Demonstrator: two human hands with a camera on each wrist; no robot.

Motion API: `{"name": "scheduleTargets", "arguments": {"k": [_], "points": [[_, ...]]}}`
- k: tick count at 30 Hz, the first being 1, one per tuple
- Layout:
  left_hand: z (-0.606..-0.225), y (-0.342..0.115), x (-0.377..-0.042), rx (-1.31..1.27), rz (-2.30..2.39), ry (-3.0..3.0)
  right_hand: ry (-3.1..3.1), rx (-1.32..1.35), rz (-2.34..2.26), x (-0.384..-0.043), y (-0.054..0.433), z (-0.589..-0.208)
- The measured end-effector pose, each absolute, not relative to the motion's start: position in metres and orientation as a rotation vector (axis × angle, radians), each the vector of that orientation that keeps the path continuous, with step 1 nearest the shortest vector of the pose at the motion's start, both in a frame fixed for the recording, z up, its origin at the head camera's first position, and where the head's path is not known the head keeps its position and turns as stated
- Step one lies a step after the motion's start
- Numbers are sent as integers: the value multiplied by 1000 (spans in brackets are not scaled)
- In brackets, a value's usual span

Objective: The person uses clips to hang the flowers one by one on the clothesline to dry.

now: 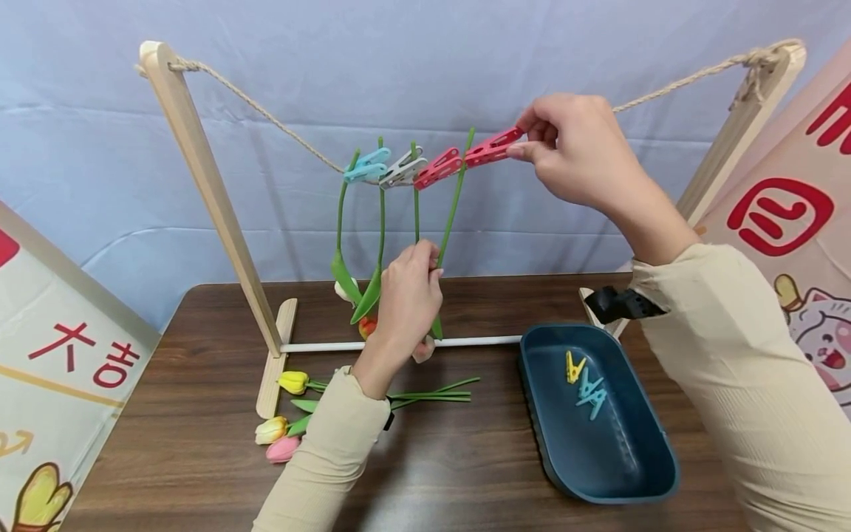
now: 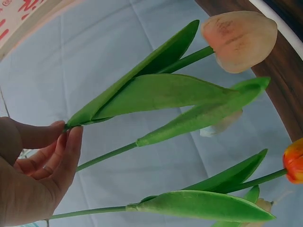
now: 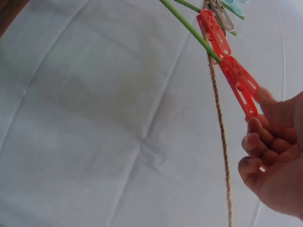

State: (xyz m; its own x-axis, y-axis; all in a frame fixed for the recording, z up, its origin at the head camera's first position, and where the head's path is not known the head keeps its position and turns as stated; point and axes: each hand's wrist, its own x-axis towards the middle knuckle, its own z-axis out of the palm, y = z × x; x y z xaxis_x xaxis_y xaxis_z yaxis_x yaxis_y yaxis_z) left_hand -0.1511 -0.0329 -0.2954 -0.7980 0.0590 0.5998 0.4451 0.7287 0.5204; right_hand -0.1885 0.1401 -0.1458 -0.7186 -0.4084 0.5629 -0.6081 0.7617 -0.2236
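Observation:
My left hand pinches the green stem of an upside-down artificial tulip just above its leaves. Its peach bloom hangs at the lower end. With thumb and fingers, my right hand pinches the handle end of a red clothespin, whose tip meets the tulip's stem close to the rope. Left of it, blue, grey and red clothespins sit on the rope at the stems of other hanging tulips. An orange-red bloom hangs on one.
Wooden posts hold the sagging rope above a white crossbar. A dark blue basin on the right contains a yellow clothespin and blue ones. Yellow and pink tulips lie on the table at left.

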Motion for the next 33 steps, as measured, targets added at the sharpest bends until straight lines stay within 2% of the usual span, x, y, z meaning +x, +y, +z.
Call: {"name": "scheduleTargets", "arguments": {"k": [11, 33], "points": [[-296, -33, -150, -383, -931, -2346, -2487, 691, 411, -195, 129, -134], [-300, -31, -152, -483, -781, -2320, -2769, 673, 371, -200, 112, -135]]}}
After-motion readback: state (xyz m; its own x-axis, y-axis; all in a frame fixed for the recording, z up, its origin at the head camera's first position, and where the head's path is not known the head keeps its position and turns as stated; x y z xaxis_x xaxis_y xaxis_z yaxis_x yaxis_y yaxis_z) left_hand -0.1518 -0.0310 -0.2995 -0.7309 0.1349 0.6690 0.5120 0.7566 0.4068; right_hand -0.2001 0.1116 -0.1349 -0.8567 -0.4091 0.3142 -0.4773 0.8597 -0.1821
